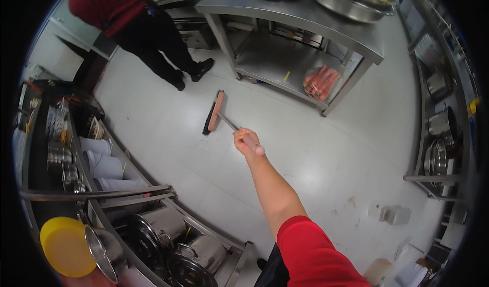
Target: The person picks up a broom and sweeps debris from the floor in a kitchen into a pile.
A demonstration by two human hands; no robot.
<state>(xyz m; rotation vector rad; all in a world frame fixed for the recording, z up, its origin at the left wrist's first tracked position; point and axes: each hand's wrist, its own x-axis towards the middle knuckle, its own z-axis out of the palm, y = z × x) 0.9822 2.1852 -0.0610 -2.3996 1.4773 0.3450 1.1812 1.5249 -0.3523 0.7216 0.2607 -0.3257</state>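
My right hand (245,141) is closed around the upper end of a broom handle (228,121), a pinkish grip end sticking out past my fist. The pink broom head (216,111) with black bristles (208,120) is on the pale floor (290,149), left of and beyond my hand. Some small dark specks lie close to the bristles. My left hand is out of view.
A co-worker (153,39) stands at upper left. Ahead is a steel worktable (305,16) with a bag of reddish sticks (321,83) on its lower shelf. Racks with steel pots (443,124) line the right; stockpots (164,226) and white buckets (105,165) fill shelves at left.
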